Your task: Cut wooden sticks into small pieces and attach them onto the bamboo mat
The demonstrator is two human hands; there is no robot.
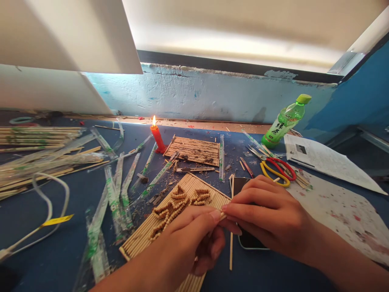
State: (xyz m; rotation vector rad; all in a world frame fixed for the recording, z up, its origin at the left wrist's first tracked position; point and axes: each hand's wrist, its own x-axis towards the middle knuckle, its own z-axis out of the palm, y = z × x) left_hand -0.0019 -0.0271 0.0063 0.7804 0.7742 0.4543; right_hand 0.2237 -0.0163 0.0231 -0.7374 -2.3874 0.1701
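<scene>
Head camera: the bare left hand and bare right hand pinch a slim pale piece, mostly hidden by their fingertips, at the right edge of a tan panel of parallel wooden sticks; brown beaded strands lie on the panel.

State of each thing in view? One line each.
Red wax candle: lit, standing.
Green plastic tea bottle: capped, upright.
Red-and-yellow-handled metal scissors: lying down.
Dark rectangular phone: screen unlit, partly covered.
Pale wooden stick mat: bearing round brown beads.
Left hand, right hand: pinching small pale wooden piece.
</scene>
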